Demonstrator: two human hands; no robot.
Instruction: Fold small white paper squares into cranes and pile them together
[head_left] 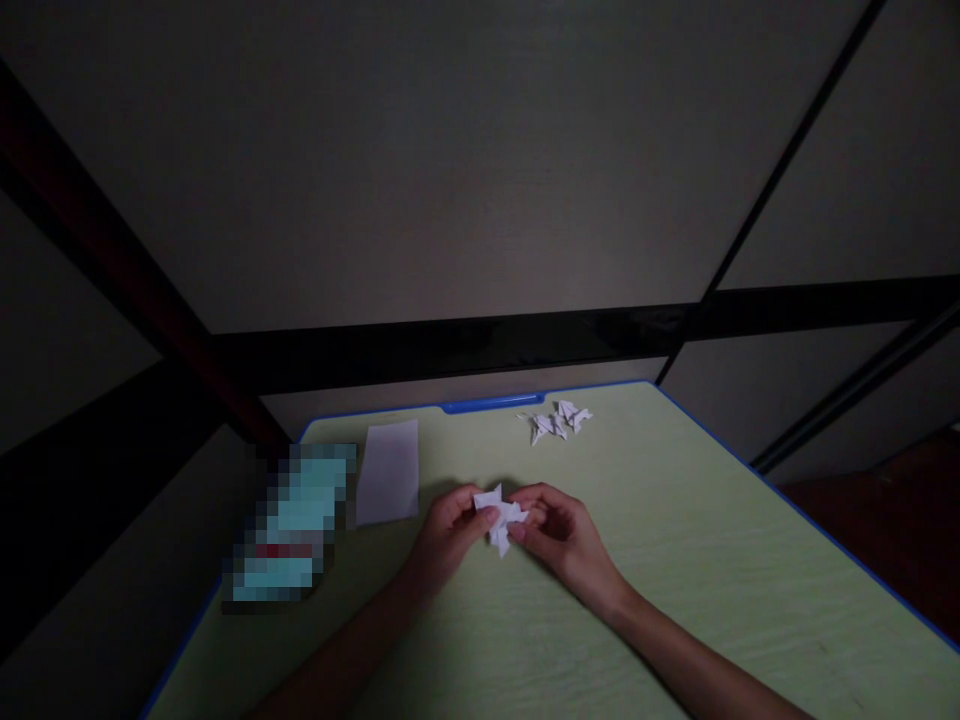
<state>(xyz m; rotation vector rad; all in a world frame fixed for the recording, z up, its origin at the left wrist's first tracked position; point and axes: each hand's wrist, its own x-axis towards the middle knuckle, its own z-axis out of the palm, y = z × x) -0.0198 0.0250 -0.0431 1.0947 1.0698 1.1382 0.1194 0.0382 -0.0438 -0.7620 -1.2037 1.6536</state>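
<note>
A small piece of folded white paper [500,516] with several pointed flaps is held between both hands, a little in front of me over the table. My left hand [452,527] pinches its left side, thumb on top. On the right side, my right hand [564,530] grips it between thumb and curled fingers. The fingertips behind the paper are partly hidden. Farther back lie small folded white paper figures [550,427], close together, with thin pointed parts.
A stack or sheet of white paper [388,472] lies left of my hands. Beside it, at the table's left edge, is a pixelated turquoise object [304,510]. The pale green table [697,560] has a blue rim and a blue handle [493,403] against the cabinet panels [450,170].
</note>
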